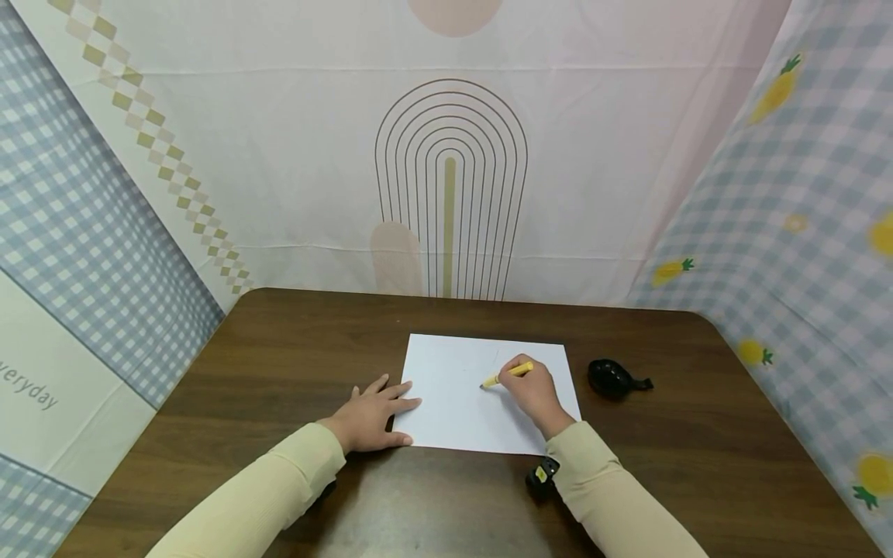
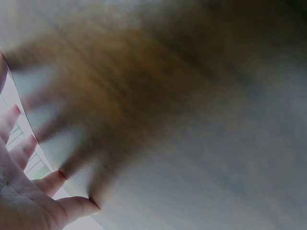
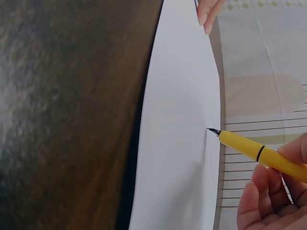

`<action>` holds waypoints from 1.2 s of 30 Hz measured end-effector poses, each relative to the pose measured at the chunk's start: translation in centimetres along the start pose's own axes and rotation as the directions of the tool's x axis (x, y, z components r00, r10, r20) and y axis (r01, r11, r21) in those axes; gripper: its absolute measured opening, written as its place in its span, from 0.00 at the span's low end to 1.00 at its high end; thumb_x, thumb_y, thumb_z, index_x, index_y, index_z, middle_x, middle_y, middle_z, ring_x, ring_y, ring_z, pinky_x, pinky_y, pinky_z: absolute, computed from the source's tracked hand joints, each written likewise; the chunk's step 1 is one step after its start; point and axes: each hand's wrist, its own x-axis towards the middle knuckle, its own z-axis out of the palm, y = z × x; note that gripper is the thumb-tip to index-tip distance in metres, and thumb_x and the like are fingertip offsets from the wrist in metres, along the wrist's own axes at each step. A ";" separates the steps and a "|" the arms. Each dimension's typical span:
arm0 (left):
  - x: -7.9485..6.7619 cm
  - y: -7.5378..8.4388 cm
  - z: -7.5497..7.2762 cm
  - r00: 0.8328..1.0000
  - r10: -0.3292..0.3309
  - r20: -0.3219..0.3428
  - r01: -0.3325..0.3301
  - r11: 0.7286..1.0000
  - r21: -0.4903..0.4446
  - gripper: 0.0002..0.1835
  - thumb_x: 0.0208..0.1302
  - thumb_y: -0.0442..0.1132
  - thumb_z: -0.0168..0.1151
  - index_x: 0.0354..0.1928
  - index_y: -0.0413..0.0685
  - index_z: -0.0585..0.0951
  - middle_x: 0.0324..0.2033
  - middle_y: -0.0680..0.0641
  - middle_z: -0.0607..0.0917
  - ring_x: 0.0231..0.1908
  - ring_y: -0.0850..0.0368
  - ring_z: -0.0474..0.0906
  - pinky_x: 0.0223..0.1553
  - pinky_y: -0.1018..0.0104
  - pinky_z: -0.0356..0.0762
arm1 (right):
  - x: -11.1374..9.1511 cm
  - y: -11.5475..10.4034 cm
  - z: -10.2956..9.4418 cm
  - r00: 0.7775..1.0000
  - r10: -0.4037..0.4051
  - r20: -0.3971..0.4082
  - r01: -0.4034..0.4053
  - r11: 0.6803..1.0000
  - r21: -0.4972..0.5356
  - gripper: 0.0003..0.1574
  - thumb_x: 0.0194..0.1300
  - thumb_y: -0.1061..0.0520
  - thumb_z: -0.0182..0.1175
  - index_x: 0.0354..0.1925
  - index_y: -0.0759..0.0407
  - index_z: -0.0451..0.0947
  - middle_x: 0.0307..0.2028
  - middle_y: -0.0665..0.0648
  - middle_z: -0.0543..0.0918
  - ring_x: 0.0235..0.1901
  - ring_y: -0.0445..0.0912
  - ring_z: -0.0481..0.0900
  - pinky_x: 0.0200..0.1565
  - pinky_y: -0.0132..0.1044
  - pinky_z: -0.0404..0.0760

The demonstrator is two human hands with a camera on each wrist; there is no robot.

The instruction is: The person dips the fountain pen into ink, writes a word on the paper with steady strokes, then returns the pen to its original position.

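A white sheet of paper [image 1: 446,411] lies on the brown wooden table, with a few faint thin lines near its upper right. My right hand [image 1: 536,394] pinches a yellow fountain pen [image 1: 508,375], held at a slant. In the right wrist view the dark nib of the pen [image 3: 249,147] meets the paper [image 3: 177,115]. My left hand [image 1: 373,416] lies flat with its fingers spread, the fingertips resting on the paper's left edge. The left wrist view shows that hand [image 2: 29,191] from the palm side, its fingertips against the table surface.
A shiny black object with a rounded body and a short narrow tail [image 1: 611,379] lies right of the paper. The brown table [image 1: 314,333] ends at a back edge before a white patterned cloth [image 1: 293,155]. Checked cloths hang at both sides.
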 end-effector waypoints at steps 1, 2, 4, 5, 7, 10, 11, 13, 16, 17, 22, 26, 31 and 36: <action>0.0 0.0 0.0 1.000 0.000 0.000 0.000 1.000 0.001 0.34 0.59 0.58 0.65 0.67 0.61 0.72 0.72 0.48 0.62 0.72 0.35 0.48 0.59 0.24 0.50 | 0.0 0.0 0.0 1.000 -0.003 0.002 0.003 1.000 -0.001 0.05 0.60 0.59 0.60 0.32 0.61 0.77 0.32 0.57 0.77 0.30 0.47 0.70 0.30 0.33 0.69; 0.0 0.0 0.0 1.000 -0.001 0.001 0.001 1.000 0.000 0.34 0.59 0.58 0.65 0.67 0.61 0.72 0.72 0.48 0.62 0.72 0.35 0.48 0.59 0.24 0.50 | 0.0 0.0 0.1 1.000 -0.002 0.004 0.002 1.000 -0.001 0.05 0.60 0.59 0.60 0.32 0.60 0.77 0.32 0.57 0.77 0.30 0.47 0.70 0.30 0.33 0.69; 0.1 0.0 0.1 1.000 -0.003 0.002 0.003 1.000 -0.002 0.34 0.59 0.58 0.65 0.68 0.61 0.72 0.72 0.49 0.62 0.72 0.35 0.48 0.59 0.24 0.50 | -0.1 0.0 0.2 1.000 -0.005 0.004 0.005 1.000 -0.005 0.04 0.59 0.59 0.60 0.32 0.60 0.77 0.32 0.57 0.77 0.29 0.46 0.70 0.30 0.33 0.69; 0.1 0.0 0.1 1.000 -0.003 0.002 0.003 1.000 -0.002 0.34 0.59 0.58 0.65 0.68 0.61 0.72 0.72 0.49 0.62 0.72 0.35 0.48 0.59 0.24 0.50 | -0.1 0.0 0.2 1.000 -0.007 0.004 0.007 1.000 -0.010 0.05 0.59 0.59 0.60 0.32 0.60 0.78 0.32 0.57 0.77 0.29 0.46 0.70 0.29 0.33 0.69; 0.1 -0.1 0.1 1.000 -0.002 0.003 0.002 1.000 -0.002 0.34 0.59 0.59 0.65 0.68 0.61 0.72 0.72 0.49 0.62 0.72 0.35 0.48 0.59 0.24 0.50 | -0.2 0.0 0.2 1.000 -0.009 0.006 0.009 1.000 -0.017 0.05 0.59 0.59 0.60 0.32 0.60 0.78 0.31 0.57 0.77 0.29 0.46 0.70 0.29 0.33 0.69; 0.1 -0.1 0.2 1.000 0.000 0.002 0.000 1.000 -0.001 0.34 0.59 0.59 0.65 0.68 0.61 0.72 0.72 0.49 0.62 0.72 0.35 0.48 0.59 0.24 0.50 | -0.4 -0.2 0.3 1.000 -0.013 0.011 0.013 1.000 -0.022 0.05 0.59 0.59 0.60 0.32 0.60 0.78 0.31 0.56 0.77 0.29 0.46 0.70 0.29 0.33 0.69; 0.1 -0.1 0.2 1.000 0.000 0.001 0.000 1.000 -0.001 0.34 0.59 0.59 0.65 0.68 0.61 0.72 0.72 0.49 0.62 0.72 0.35 0.48 0.59 0.24 0.50 | -0.4 -0.2 0.3 1.000 -0.017 0.013 0.018 1.000 -0.021 0.04 0.59 0.59 0.59 0.32 0.60 0.78 0.31 0.57 0.77 0.28 0.46 0.70 0.29 0.33 0.69; 0.1 -0.2 0.2 1.000 0.001 0.000 -0.001 1.000 -0.003 0.34 0.59 0.59 0.65 0.68 0.61 0.72 0.72 0.48 0.62 0.72 0.35 0.48 0.59 0.24 0.50 | -0.6 -0.3 0.3 1.000 -0.026 0.015 0.026 1.000 -0.017 0.04 0.59 0.60 0.59 0.32 0.61 0.78 0.31 0.56 0.78 0.28 0.46 0.69 0.29 0.33 0.69; 0.1 -0.2 0.2 1.000 0.001 -0.002 -0.001 1.000 -0.003 0.34 0.59 0.59 0.65 0.67 0.61 0.72 0.72 0.48 0.63 0.72 0.35 0.48 0.59 0.24 0.50 | -0.8 -0.3 0.3 0.999 -0.038 0.022 0.038 0.999 -0.013 0.03 0.59 0.61 0.59 0.31 0.61 0.78 0.30 0.56 0.78 0.27 0.45 0.69 0.28 0.33 0.69; 0.0 -0.2 0.2 1.000 0.000 -0.001 0.000 1.000 -0.003 0.34 0.59 0.59 0.65 0.67 0.61 0.72 0.72 0.48 0.63 0.72 0.35 0.48 0.59 0.24 0.50 | -0.8 -0.3 0.3 0.999 -0.041 0.024 0.041 0.999 -0.012 0.03 0.59 0.61 0.59 0.31 0.61 0.77 0.30 0.56 0.78 0.27 0.45 0.69 0.28 0.33 0.69; 0.0 -0.1 0.2 1.000 -0.005 0.003 0.005 1.000 -0.001 0.34 0.59 0.59 0.65 0.67 0.62 0.72 0.72 0.49 0.63 0.72 0.35 0.48 0.59 0.24 0.50 | -1.0 -0.3 0.4 0.998 -0.048 0.030 0.048 0.999 -0.012 0.02 0.59 0.61 0.60 0.30 0.60 0.77 0.29 0.56 0.77 0.27 0.45 0.69 0.28 0.33 0.69; 0.0 -0.1 0.2 1.000 -0.005 0.001 0.005 1.000 0.001 0.34 0.59 0.59 0.65 0.67 0.62 0.72 0.71 0.49 0.63 0.72 0.35 0.48 0.59 0.24 0.51 | -1.1 -0.3 0.5 0.997 -0.065 0.036 0.065 0.998 -0.012 0.02 0.58 0.62 0.60 0.30 0.61 0.77 0.28 0.55 0.77 0.26 0.45 0.69 0.27 0.33 0.68; 0.1 -0.1 0.2 1.000 -0.004 0.000 0.004 1.000 0.000 0.34 0.59 0.59 0.65 0.67 0.62 0.72 0.72 0.49 0.63 0.72 0.35 0.48 0.59 0.24 0.50 | -1.2 -0.4 0.6 0.996 -0.075 0.043 0.076 0.997 -0.018 0.02 0.58 0.62 0.60 0.29 0.61 0.77 0.28 0.55 0.77 0.25 0.45 0.68 0.27 0.33 0.68; 0.1 -0.2 0.2 1.000 -0.002 -0.002 0.002 1.000 0.000 0.34 0.59 0.59 0.65 0.67 0.62 0.72 0.72 0.49 0.63 0.72 0.35 0.48 0.59 0.24 0.50 | -1.4 -0.5 0.8 0.996 -0.080 0.049 0.081 0.997 -0.016 0.03 0.58 0.62 0.60 0.28 0.60 0.77 0.26 0.55 0.76 0.24 0.44 0.67 0.25 0.32 0.66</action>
